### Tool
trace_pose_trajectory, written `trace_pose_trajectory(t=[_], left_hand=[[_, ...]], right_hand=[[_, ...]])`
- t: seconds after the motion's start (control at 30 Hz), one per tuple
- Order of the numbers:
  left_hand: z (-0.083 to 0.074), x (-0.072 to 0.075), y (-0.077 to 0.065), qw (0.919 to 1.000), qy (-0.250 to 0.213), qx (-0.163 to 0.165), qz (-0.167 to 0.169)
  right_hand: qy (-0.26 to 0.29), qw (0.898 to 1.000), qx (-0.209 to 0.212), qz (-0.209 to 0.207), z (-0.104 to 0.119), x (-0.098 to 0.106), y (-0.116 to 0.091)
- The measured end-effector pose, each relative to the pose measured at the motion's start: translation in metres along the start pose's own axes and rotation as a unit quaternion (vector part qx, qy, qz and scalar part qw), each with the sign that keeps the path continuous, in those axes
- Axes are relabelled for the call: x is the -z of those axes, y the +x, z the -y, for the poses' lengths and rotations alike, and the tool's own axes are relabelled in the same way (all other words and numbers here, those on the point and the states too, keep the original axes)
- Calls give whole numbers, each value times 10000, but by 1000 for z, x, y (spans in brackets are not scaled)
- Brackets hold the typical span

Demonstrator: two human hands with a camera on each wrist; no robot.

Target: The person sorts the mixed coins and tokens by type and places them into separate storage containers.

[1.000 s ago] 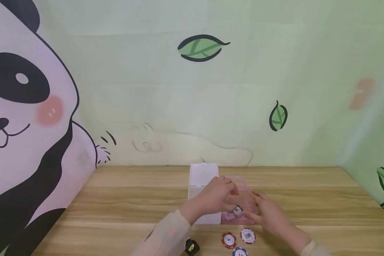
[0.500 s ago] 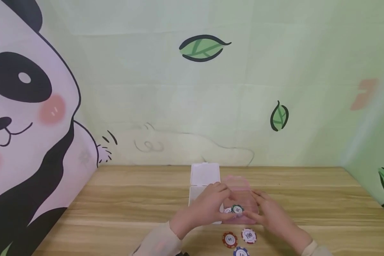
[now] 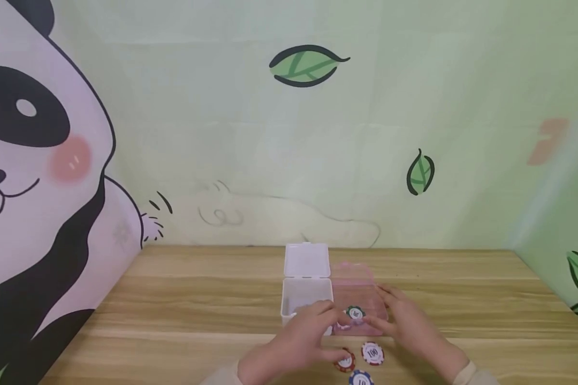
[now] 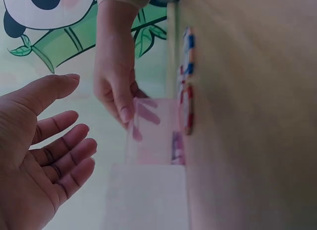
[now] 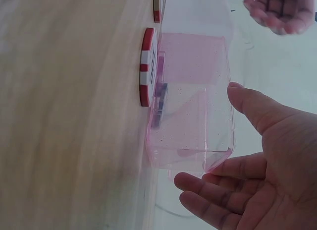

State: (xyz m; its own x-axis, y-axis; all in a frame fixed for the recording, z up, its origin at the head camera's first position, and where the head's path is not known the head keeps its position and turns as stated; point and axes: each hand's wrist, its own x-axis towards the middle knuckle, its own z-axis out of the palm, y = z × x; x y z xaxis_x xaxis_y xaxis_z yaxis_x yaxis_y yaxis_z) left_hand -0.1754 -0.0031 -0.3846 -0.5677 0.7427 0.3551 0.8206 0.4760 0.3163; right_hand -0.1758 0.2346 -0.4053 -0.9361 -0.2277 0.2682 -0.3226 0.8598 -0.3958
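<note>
My left hand (image 3: 308, 334) hovers with loosely bent fingers over the front of the white box and the red poker chip (image 3: 349, 362); the left wrist view shows nothing in it. My right hand (image 3: 407, 323) holds the right side of the clear pink box (image 3: 366, 297), thumb at the front and fingers round the corner (image 5: 218, 165). Inside the pink box lie a green poker chip (image 3: 355, 313) and a paler one partly hidden by my left fingers. A white-and-red 100 chip (image 3: 373, 353) and a blue chip (image 3: 361, 378) lie on the table in front.
The white box (image 3: 290, 299) stands against the pink box's left side, its lid (image 3: 306, 260) tipped back. Both are on a wooden table (image 3: 212, 299). A printed backdrop (image 3: 221, 133) rises behind the table.
My left hand has moved from above the pink box down and left toward the red chip. The black object near my left forearm is no longer visible. My right hand stays at the pink box.
</note>
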Motion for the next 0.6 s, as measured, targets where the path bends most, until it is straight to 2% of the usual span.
trace_pose_trajectory(t=[0.13,0.27,0.5,0.6], left_hand=[[-5,-3,-6,9997,-82,23,240],[-8,-7,-8,9993,36,-75,364],[-6,-15,-11,9992,82,-248,318],[-3,-19,-10,9983,129,-471,330]], right_hand=[[-32,10000,-48,28,0,0,0],[-31,9999,-95,16,0,0,0],[-86,9999,-73,-16,0,-1,0],[-84,10000,-37,-5,1,0,0]])
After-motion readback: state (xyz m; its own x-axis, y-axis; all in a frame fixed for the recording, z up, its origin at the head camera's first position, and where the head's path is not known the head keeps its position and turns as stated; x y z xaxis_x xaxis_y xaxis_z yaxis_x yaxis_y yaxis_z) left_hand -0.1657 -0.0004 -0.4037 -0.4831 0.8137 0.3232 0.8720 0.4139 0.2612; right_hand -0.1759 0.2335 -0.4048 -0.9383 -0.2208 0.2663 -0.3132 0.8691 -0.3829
